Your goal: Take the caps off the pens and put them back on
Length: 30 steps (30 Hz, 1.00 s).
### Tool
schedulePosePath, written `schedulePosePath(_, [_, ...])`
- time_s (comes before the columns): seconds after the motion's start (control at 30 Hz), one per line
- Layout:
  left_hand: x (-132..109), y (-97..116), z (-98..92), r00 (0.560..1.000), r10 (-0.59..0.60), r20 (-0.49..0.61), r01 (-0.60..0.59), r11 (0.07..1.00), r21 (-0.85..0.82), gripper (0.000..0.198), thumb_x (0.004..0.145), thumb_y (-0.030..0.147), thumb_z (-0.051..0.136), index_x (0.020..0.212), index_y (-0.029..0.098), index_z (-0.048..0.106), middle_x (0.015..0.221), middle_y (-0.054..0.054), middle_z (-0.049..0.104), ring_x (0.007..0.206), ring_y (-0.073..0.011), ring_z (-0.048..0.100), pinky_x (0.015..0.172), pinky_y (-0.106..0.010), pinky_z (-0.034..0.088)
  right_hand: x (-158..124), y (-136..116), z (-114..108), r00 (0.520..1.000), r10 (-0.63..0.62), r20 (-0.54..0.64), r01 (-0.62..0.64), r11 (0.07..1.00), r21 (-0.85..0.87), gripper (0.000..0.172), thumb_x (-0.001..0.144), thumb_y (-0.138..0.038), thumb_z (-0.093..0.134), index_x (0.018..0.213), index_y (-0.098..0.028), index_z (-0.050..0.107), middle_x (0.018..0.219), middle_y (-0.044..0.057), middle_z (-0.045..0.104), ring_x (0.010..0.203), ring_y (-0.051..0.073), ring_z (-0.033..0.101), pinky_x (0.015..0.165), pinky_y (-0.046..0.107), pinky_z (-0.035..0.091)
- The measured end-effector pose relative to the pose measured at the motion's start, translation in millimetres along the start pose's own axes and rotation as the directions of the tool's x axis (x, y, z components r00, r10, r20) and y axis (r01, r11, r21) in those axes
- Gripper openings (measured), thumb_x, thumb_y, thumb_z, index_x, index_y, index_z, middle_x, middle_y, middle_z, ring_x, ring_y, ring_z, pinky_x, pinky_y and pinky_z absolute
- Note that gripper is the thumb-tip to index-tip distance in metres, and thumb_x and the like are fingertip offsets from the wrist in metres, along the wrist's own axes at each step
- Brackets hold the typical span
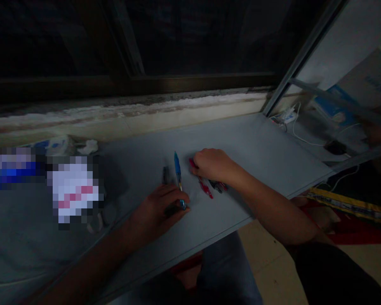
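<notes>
My left hand (pixel 158 208) lies on the grey board (pixel 257 144), its fingers curled over the lower end of a slim blue pen (pixel 178 171). The pen's blue tip shows just past my fingers. A dark pen (pixel 165 174) lies just left of the blue one, clear of my fingers. My right hand (pixel 210 164) is curled over the upper end of a red pen (pixel 205 187), whose middle is partly hidden beneath it. Beside that, a black and red pen (pixel 218 185) lies close under my right wrist.
Blurred packages (pixel 74 188) and white tissue (pixel 88 147) lie at the board's left. A window frame (pixel 193 80) and sill run along the far side. White cables and a charger (pixel 284 115) lie at the right. The board's near edge (pixel 190 248) overhangs my legs and a tiled floor.
</notes>
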State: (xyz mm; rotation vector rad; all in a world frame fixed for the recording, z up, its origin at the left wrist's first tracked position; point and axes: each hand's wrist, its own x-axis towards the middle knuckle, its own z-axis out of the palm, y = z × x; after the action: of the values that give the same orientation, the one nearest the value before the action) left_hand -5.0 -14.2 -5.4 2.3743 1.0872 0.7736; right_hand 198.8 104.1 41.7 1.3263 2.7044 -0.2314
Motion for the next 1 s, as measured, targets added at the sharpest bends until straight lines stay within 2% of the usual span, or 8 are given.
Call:
schedulePosePath(0.17, [-1.2, 2.9, 0.3, 0.999, -0.039, -0.034, 0.038, 0.998, -0.046, 0.007, 0.097, 0.026, 0.070, 0.103, 0.024, 0.068, 0.095, 0.000, 0.069, 0.088, -0.0154, 0.067, 0.083, -0.027, 0.052, 5.2, 3.2, -2.0, 0.999, -0.053, 0.003, 0.052, 0.989, 0.141, 0.035, 0.096, -0.043, 0.059, 0.092, -0.014, 0.079, 0.090, 0.015, 0.077, 0.075, 0.021, 0.067, 0.061, 0.029, 0.036])
schedulePosePath(0.27, [-0.5, 3.1, 1.3, 0.996, -0.057, -0.066, 0.052, 0.996, -0.072, 0.014, 0.094, 0.029, 0.074, 0.105, 0.024, 0.067, 0.097, 0.000, 0.069, 0.085, -0.0147, 0.067, 0.080, -0.026, 0.054, 8.2, 4.4, -4.7, 0.987, -0.156, 0.025, 0.142, 0.945, 0.296, 0.029, 0.095, -0.036, 0.060, 0.079, -0.014, 0.071, 0.075, 0.008, 0.071, 0.068, 0.014, 0.059, 0.062, 0.028, 0.034])
schedulePosePath(0.33, [0.4, 3.4, 1.3, 0.996, -0.040, -0.076, 0.034, 0.997, -0.073, 0.010, 0.096, 0.028, 0.072, 0.103, 0.023, 0.067, 0.093, 0.001, 0.069, 0.082, -0.0140, 0.067, 0.077, -0.026, 0.053, 9.1, 3.8, -5.6, 0.985, -0.170, 0.030, 0.141, 0.896, 0.421, 0.024, 0.093, -0.030, 0.062, 0.075, -0.015, 0.065, 0.066, 0.002, 0.065, 0.062, 0.011, 0.055, 0.061, 0.025, 0.035])
schedulePosePath(0.43, [0.2, 4.6, 0.7, 0.995, -0.017, -0.101, 0.012, 0.999, -0.048, 0.001, 0.098, 0.023, 0.068, 0.098, 0.023, 0.067, 0.084, 0.002, 0.065, 0.076, -0.0130, 0.064, 0.073, -0.025, 0.050, 9.4, 2.6, -4.8, 0.994, -0.102, 0.049, 0.044, 0.751, 0.659, 0.022, 0.093, -0.027, 0.061, 0.075, -0.017, 0.057, 0.060, -0.003, 0.061, 0.048, 0.007, 0.052, 0.053, 0.022, 0.037])
schedulePosePath(0.57, [-2.2, 7.0, 1.4, 0.994, -0.004, -0.110, 0.000, 0.999, -0.036, 0.004, 0.097, 0.022, 0.069, 0.100, 0.024, 0.067, 0.081, 0.003, 0.063, 0.077, -0.0142, 0.062, 0.076, -0.027, 0.049, 9.8, 2.8, -4.3, 0.998, -0.027, 0.055, -0.034, 0.511, 0.859, 0.019, 0.094, -0.023, 0.061, 0.077, -0.018, 0.054, 0.063, -0.004, 0.065, 0.036, 0.004, 0.048, 0.035, 0.019, 0.030])
schedulePosePath(0.73, [-2.1, 10.5, 2.8, 0.998, -0.002, -0.055, 0.000, 0.999, -0.041, 0.004, 0.099, 0.022, 0.067, 0.102, 0.024, 0.066, 0.083, 0.003, 0.063, 0.078, -0.0148, 0.062, 0.077, -0.028, 0.048, 12.5, 1.6, -4.1, 0.998, 0.006, 0.062, -0.061, 0.303, 0.951, 0.022, 0.093, -0.013, 0.062, 0.077, -0.020, 0.049, 0.051, -0.009, 0.059, 0.032, 0.006, 0.050, 0.028, 0.017, 0.034])
schedulePosePath(0.87, [-2.4, 11.9, 2.0, 0.999, 0.004, -0.054, -0.003, 1.000, 0.017, 0.004, 0.101, 0.021, 0.062, 0.102, 0.023, 0.065, 0.081, 0.003, 0.062, 0.074, -0.0149, 0.060, 0.075, -0.030, 0.046, 15.2, -0.1, -1.2, 0.998, 0.027, 0.057, -0.060, 0.138, 0.989, 0.020, 0.093, -0.013, 0.061, 0.079, -0.020, 0.048, 0.057, -0.007, 0.063, 0.035, 0.007, 0.057, 0.029, 0.016, 0.040])
schedulePosePath(1.0, [-2.6, 8.6, 1.8, 0.999, 0.006, -0.032, -0.001, 0.991, 0.136, 0.008, 0.099, 0.027, 0.066, 0.106, 0.023, 0.065, 0.081, 0.002, 0.063, 0.074, -0.0165, 0.060, 0.076, -0.033, 0.045, 14.0, -1.1, -2.6, 0.998, 0.011, 0.063, -0.064, 0.073, 0.995, 0.017, 0.090, -0.008, 0.057, 0.082, -0.021, 0.048, 0.062, -0.007, 0.066, 0.037, 0.007, 0.057, 0.028, 0.016, 0.041])
